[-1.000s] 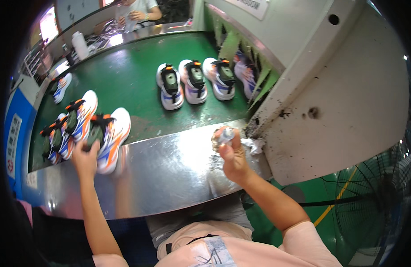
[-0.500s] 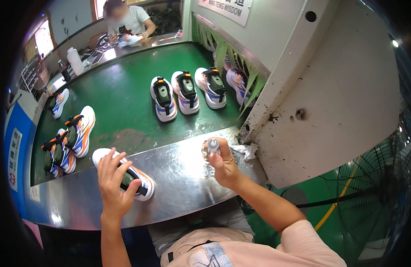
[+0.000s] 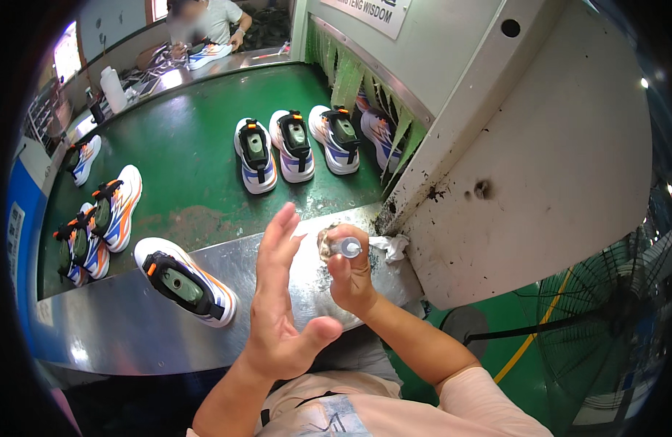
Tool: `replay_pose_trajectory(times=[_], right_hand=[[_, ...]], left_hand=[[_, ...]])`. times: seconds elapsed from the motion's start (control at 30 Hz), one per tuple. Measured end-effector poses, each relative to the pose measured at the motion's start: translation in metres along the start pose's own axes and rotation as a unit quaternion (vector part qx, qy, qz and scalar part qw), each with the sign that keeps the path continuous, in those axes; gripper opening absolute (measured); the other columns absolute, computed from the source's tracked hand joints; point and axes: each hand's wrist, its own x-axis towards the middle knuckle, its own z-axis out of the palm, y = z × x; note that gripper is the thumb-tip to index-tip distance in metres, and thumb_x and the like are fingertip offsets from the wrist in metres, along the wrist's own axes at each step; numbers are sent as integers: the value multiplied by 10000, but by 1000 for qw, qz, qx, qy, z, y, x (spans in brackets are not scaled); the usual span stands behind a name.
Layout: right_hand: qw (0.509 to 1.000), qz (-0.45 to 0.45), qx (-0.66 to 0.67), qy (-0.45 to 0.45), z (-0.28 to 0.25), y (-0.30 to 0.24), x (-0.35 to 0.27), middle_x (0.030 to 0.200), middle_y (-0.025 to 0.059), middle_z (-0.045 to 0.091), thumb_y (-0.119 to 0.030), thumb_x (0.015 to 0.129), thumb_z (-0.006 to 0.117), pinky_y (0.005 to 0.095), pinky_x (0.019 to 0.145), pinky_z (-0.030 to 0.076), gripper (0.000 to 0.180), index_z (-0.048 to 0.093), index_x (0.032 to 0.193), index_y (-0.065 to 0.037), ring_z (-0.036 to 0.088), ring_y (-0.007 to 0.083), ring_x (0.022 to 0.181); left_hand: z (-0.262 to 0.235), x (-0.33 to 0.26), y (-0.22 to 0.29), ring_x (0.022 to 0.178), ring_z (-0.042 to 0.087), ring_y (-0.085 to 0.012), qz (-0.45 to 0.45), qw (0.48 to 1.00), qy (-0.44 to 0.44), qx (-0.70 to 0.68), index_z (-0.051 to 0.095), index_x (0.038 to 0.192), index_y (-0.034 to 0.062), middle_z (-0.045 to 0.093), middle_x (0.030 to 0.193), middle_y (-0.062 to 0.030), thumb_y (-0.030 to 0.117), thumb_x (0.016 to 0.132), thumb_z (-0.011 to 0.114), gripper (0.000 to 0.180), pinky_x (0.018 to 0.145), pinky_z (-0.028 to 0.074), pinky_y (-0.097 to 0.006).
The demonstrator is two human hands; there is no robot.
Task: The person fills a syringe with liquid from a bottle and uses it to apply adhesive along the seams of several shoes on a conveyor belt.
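My left hand (image 3: 277, 313) is raised over the metal ledge, fingers stretched and thumb apart, with nothing in it. My right hand (image 3: 352, 269) is closed around a small translucent bottle (image 3: 348, 248) with a narrow nozzle tip. A beige, stained object (image 3: 325, 243) shows at the fingers' left side; its kind is unclear. Left of my left hand, apart from it, a white sneaker (image 3: 218, 289) with orange and purple stripes sits on the ledge, a green shoe last inside it.
The metal ledge (image 3: 161, 339) borders a green conveyor belt (image 3: 183, 146). Several sneakers (image 3: 121, 211) stand at left, others (image 3: 256, 156) near a fringed machine opening (image 3: 365, 87). Crumpled white tissue (image 3: 391, 247) lies beside the machine wall (image 3: 532, 167). A person (image 3: 223, 25) handles a shoe across the belt.
My left hand has left the sneaker on the ledge and moved right, toward my right hand. My right hand keeps hold of the bottle. The view has shifted slightly.
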Motion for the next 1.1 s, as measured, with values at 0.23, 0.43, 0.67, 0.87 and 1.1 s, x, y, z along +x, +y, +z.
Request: replay_pose_trajectory(times=[0.23, 0.43, 0.67, 0.87, 1.1], right_hand=[[998, -50, -35, -17, -3, 6, 8, 924, 69, 475, -246, 980, 506, 269, 676, 394, 297, 400, 1196, -72, 438, 121, 754], [999, 7, 47, -14, 4, 14, 0, 970, 65, 474, -211, 984, 473, 260, 683, 393, 274, 392, 1205, -71, 436, 107, 748], [985, 97, 137, -33, 8, 28, -15, 1021, 30, 473, -251, 991, 424, 249, 737, 378, 277, 410, 1208, -78, 411, 81, 785], [974, 157, 154, -53, 13, 26, -19, 890, 49, 473, -319, 999, 396, 281, 711, 359, 258, 392, 1171, -127, 391, 117, 747], [960, 207, 173, -79, 7, 23, -20, 835, 72, 475, -347, 1002, 384, 299, 689, 363, 254, 383, 1150, -140, 393, 142, 736]], left_hand=[[-33, 0, 3, 1218, 495, -383, 28, 962, 24, 269, 587, 1147, 19, 510, 1297, -212, 109, 701, 768, 489, 1013, 393, -449], [-89, -10, -13, 1146, 551, -360, 5, 881, 1, 472, 648, 935, -4, 655, 1059, -147, 94, 761, 709, 209, 1013, 383, -465], [-118, -21, -39, 894, 636, -321, 19, 850, -8, 526, 644, 819, 2, 667, 839, -139, 251, 829, 667, 250, 1016, 355, -475], [-125, -33, -46, 567, 541, -251, 50, 899, -45, 433, 560, 611, 44, 551, 576, -63, 297, 861, 608, 358, 910, 400, -411], [-122, -35, -57, 554, 519, -253, 84, 909, -1, 407, 548, 600, 48, 530, 564, -66, 236, 847, 610, 317, 772, 439, -387]])
